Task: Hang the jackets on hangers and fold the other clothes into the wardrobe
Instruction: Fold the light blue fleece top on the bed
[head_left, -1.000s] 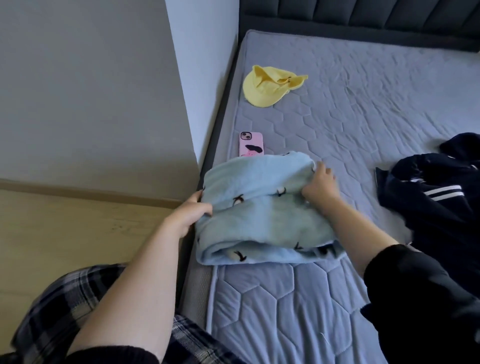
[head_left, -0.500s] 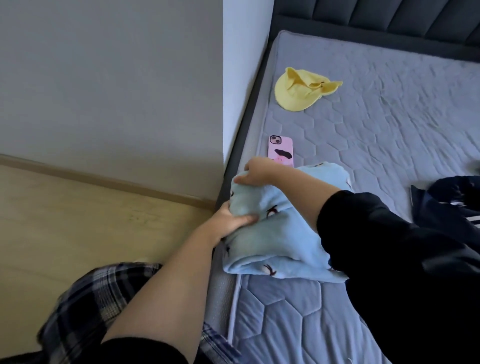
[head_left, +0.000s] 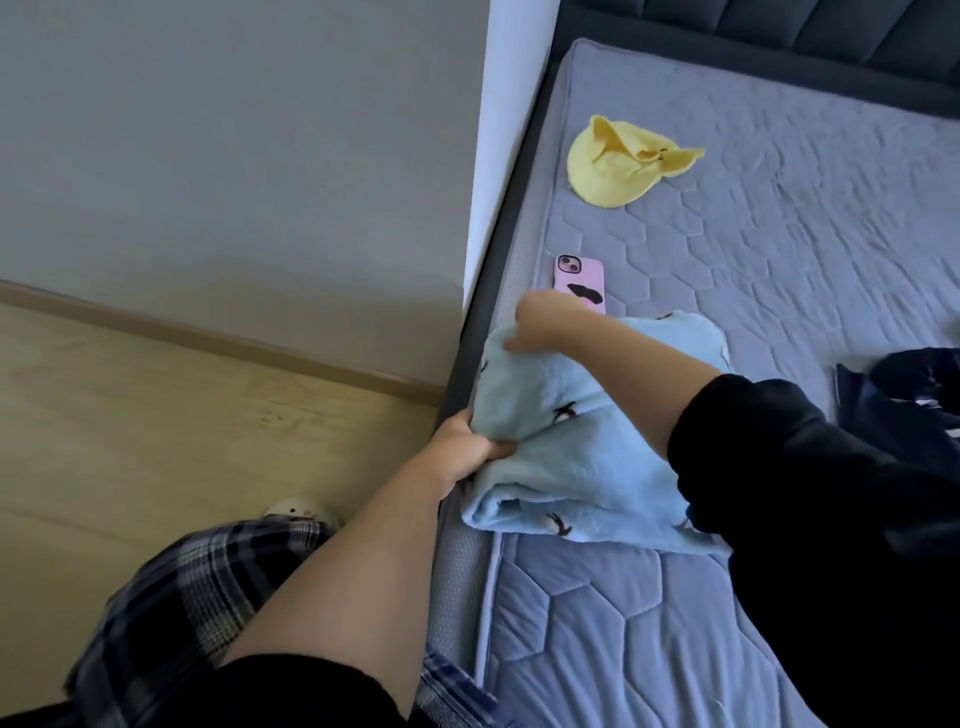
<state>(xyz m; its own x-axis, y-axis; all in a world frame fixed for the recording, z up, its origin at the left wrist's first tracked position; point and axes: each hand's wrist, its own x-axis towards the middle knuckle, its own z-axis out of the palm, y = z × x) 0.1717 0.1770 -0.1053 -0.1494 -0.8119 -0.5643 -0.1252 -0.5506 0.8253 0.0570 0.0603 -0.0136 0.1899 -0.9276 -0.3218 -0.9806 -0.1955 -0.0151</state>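
A light blue fleece garment (head_left: 582, 467) with small dark bird prints lies folded at the left edge of the bed. My left hand (head_left: 467, 441) grips its left side, fingers tucked into a fold. My right hand (head_left: 545, 322) reaches across from the right and holds the garment's far left corner. A dark navy jacket (head_left: 904, 395) with white stripes lies crumpled at the right edge of the view. A yellow cap (head_left: 618, 166) rests farther up the bed.
A pink phone (head_left: 582, 283) lies just beyond the blue garment, beside my right hand. The grey quilted mattress (head_left: 779, 234) meets a white wall corner (head_left: 509, 156) on the left. Wooden floor (head_left: 156, 441) lies left of the bed, with my plaid-trousered leg (head_left: 197, 597) there.
My right hand crossed from the garment's right side over to its far left corner. My left hand closed on the left side, bunching the fabric. The view shifted left.
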